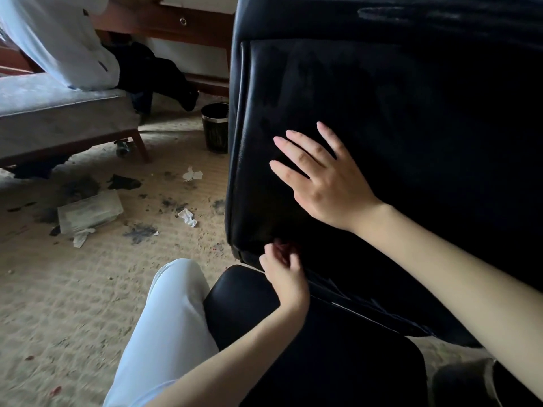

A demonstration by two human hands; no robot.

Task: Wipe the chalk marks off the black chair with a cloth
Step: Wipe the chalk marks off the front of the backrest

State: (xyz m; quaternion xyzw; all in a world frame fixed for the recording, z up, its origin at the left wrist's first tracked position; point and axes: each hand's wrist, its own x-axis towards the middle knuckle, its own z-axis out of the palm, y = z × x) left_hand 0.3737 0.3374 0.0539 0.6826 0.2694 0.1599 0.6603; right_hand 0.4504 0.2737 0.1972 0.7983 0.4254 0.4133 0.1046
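I take this for a lived-in room of a home or a hotel, not a workplace. Far on the left I see a grey upholstered bench (58, 113) on wooden legs. Beyond it stands a wooden desk (164, 27) with a ring-pull drawer (183, 21). A small black waste bin (215, 127) sits just beside the black chair (382, 98) on the right. The floor is beige carpet (73, 304), strewn with crumpled tissues (192, 174) and dark stains (139, 232).
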